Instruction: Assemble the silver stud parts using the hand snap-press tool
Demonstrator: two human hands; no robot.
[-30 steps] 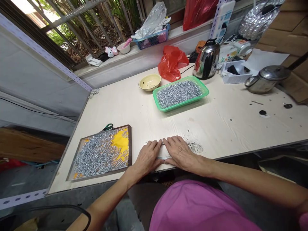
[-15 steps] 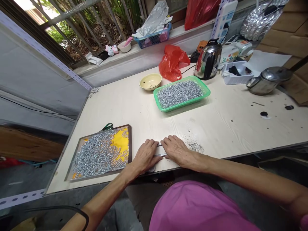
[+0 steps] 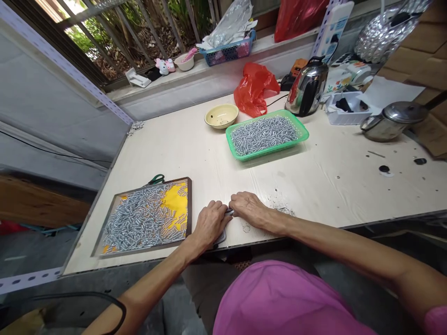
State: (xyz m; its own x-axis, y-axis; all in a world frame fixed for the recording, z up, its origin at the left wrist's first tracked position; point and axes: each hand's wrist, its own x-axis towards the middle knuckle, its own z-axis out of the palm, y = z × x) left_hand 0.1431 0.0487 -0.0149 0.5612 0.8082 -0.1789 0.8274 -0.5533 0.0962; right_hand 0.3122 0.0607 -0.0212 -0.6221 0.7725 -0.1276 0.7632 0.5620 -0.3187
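Close together at the table's front edge, my left hand (image 3: 210, 222) and my right hand (image 3: 248, 208) have their fingers curled over a flat silvery metal piece (image 3: 229, 212). Only a short bit of it shows between the fingertips; its exact kind is hidden. Under my left hand, a grey rounded edge (image 3: 221, 237) peeks out. To the left lies a shallow tray with a dark rim (image 3: 189, 204), spread with many small silvery cylindrical pieces (image 3: 136, 218) over a yellow bottom. Further back, a green plastic basket (image 3: 240, 157) holds a heap of similar small pieces (image 3: 265, 134).
Green-handled scissors (image 3: 158, 179) lie behind the tray. A cream bowl (image 3: 221, 117), a red plastic bag (image 3: 253, 90) and an electric kettle (image 3: 308, 88) stand at the back. At right are a white plastic box (image 3: 344, 116) and a metal pot (image 3: 394, 122). Small debris (image 3: 284, 211) lies beside my right hand.
My right hand has shifted left, closing the gap to my left hand, so less of the metal piece shows. The view has shifted slightly.
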